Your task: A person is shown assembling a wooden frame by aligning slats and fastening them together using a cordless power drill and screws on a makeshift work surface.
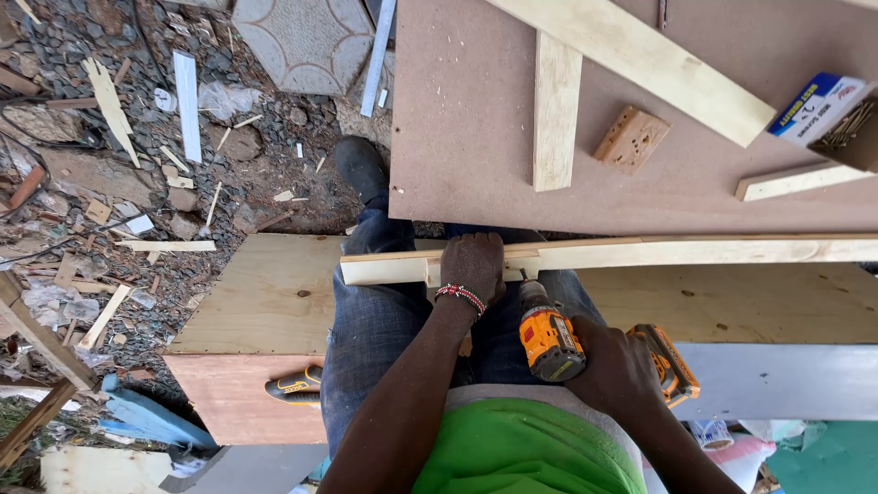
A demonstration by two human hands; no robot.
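Note:
My left hand [473, 265], with a beaded band at the wrist, presses down on a long pale wooden strip [695, 252] that lies along the near edge of a brown board [476, 119]. My right hand [611, 366] grips a yellow and black cordless drill [551, 338]. The drill's tip points up at the strip, just right of my left hand, and touches its near edge. My legs in jeans sit under the strip.
On the brown board lie two crossed pale battens [556, 110], a small drilled wooden block [631, 137], a short strip [791, 180] and an open box of screws [828, 114]. A plywood box [265, 311] stands under my knees. Rubble and wood offcuts [119, 183] cover the ground at left.

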